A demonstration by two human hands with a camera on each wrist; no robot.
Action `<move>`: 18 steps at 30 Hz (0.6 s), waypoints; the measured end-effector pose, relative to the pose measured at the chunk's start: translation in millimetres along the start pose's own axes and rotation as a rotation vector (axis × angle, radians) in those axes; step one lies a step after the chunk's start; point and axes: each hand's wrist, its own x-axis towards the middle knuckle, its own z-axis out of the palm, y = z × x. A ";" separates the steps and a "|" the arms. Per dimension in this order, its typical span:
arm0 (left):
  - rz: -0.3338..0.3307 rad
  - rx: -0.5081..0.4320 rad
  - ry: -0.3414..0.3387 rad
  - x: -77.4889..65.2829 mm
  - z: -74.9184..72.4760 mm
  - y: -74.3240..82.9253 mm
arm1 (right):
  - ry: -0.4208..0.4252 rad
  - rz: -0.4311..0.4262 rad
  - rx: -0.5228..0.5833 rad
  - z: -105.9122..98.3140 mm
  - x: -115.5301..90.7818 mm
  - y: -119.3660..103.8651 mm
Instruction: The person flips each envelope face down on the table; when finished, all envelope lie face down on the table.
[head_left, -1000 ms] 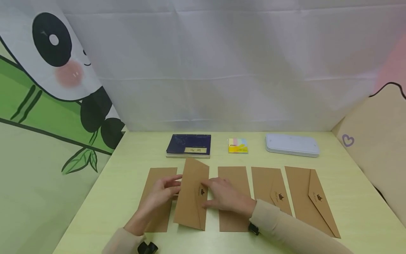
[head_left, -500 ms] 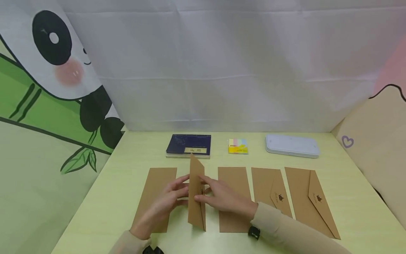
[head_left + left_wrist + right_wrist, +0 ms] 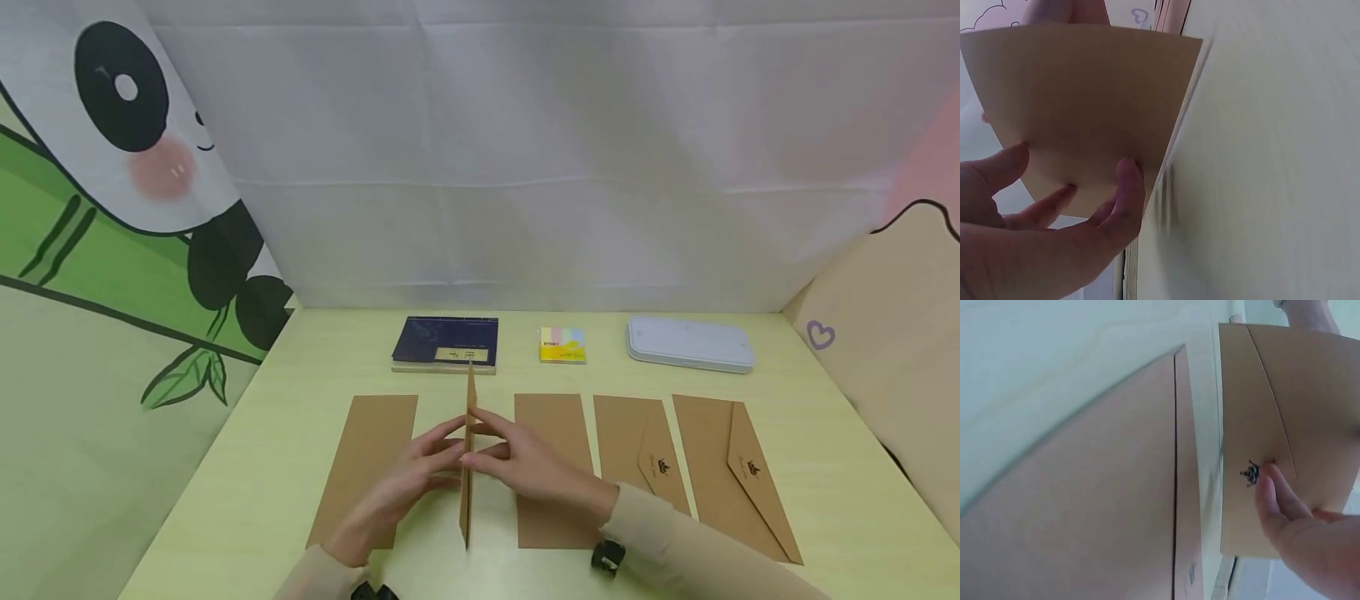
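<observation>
A brown kraft envelope (image 3: pixel 467 504) stands on its long edge, close to the table, almost edge-on in the head view. My left hand (image 3: pixel 405 479) holds it from the left, spread fingertips pressing the plain face (image 3: pixel 1097 94). From the other side my right hand (image 3: pixel 543 467) steadies it, thumb and fingers against the flap face beside a printed black crown (image 3: pixel 1251 474). One plain-side envelope (image 3: pixel 360 467) lies left of it. To the right lie another plain-side envelope (image 3: pixel 547 425) and two flap-up ones, a middle envelope (image 3: pixel 626 433) and an outer envelope (image 3: pixel 712 450).
Along the back of the pale yellow table (image 3: pixel 210 500) lie a dark blue notebook (image 3: pixel 446 337), a pack of sticky notes (image 3: pixel 562 344) and a light grey flat case (image 3: pixel 690 343). A white cloth (image 3: pixel 525 167) hangs behind them.
The envelope in my hands has turned from showing its crown-marked flap face to nearly edge-on. Both hands have come closer together around it, the left moving right. The other envelopes have stayed put.
</observation>
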 end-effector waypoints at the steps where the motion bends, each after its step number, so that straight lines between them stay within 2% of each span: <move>1: -0.001 0.005 0.000 0.3 0.1 -0.1 | -0.006 -0.006 0.009 -0.8 -0.5 -0.3; 5: -0.005 0.038 -0.007 0.8 0.9 0.2 | -0.033 -0.015 0.047 -3.8 -2.3 -3.7; 9: -0.018 0.079 -0.001 0.6 1.9 1.0 | -0.020 -0.022 0.088 -4.5 -4.8 -6.3; 14: -0.033 0.116 0.053 1.9 1.3 1.2 | 0.022 -0.070 0.169 -3.6 -6.6 -8.6; 18: -0.041 0.139 0.092 4.0 -0.3 0.7 | 0.043 -0.101 0.185 -3.3 -6.6 -8.5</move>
